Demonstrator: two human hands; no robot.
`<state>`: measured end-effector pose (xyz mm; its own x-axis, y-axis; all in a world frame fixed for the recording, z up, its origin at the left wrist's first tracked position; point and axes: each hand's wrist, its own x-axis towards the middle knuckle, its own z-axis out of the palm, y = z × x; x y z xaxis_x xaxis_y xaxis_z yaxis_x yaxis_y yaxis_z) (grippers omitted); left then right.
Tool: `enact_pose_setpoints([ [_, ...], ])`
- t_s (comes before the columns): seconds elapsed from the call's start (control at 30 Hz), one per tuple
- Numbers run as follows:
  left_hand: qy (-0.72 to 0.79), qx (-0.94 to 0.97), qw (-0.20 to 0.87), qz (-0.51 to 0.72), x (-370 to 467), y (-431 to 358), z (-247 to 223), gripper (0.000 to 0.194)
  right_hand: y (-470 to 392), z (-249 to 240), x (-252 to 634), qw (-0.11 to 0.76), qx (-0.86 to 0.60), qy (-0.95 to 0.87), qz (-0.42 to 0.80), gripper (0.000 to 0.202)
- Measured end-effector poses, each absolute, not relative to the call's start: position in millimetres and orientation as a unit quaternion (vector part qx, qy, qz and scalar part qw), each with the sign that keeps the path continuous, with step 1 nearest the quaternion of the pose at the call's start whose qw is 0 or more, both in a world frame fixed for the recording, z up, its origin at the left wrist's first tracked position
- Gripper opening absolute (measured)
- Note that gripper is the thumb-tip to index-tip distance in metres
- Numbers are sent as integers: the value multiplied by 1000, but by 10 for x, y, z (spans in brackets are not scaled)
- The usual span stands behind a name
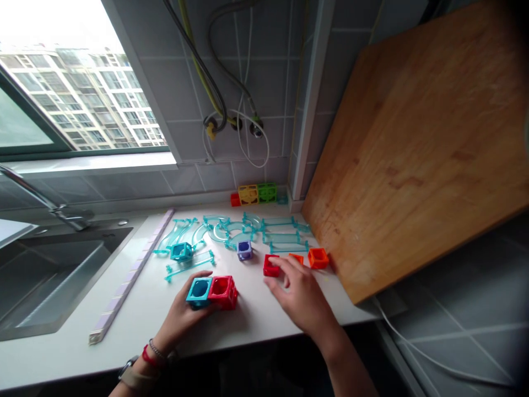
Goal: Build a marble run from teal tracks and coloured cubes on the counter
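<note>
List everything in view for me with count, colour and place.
Joined cubes: 2, teal and red, front centre
Red cube: 1, red, right of those
Orange pieces: 2, orange, right of it
Purple cube: 1, purple, mid counter
Teal cube: 1, teal, counter's left
Plastic pieces: many, clear teal, spread over counter
Block row: 1, multicoloured, near wall
Lilac strip: 1, lilac, beside sink
Faucet: 1, silver, at sink
Hoses: several, mixed colours, on wall
Wooden board: 1, brown, right
Window: 1, dark frame, upper left
Wristwear: several, mixed, left wrist
Left hand: 1, bare, gripping joined cubes
Right hand: 1, bare, by red cube
</note>
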<state>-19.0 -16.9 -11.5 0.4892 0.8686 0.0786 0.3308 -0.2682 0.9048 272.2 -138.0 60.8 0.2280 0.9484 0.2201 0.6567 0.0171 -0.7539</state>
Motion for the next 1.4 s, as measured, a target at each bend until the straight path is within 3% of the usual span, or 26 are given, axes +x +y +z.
enact_pose_setpoints([
  [0.17,393,712,506,288,-57,-224,-72,67,-1335,564,2305,374,-576,-644,338,85],
  [0.37,365,694,531,321,37,-268,-119,95,-1249,394,2267,434,-574,-577,387,58],
  [0.63,362,583,647,332,86,-257,-86,99,-1094,144,2440,527,-483,-405,570,52],
  [1.0,346,683,590,256,106,-317,-9,63,-1067,42,2398,559,-448,-369,592,53],
  [1.13,332,682,599,254,115,-319,9,60,-1064,78,2367,568,-420,-345,618,52],
  [1.3,322,643,629,294,58,-284,-42,61,-1067,132,2408,651,-321,-203,657,35],
  [1.4,324,585,669,325,16,-276,-123,64,-1076,141,2489,656,-249,-155,695,37],
])
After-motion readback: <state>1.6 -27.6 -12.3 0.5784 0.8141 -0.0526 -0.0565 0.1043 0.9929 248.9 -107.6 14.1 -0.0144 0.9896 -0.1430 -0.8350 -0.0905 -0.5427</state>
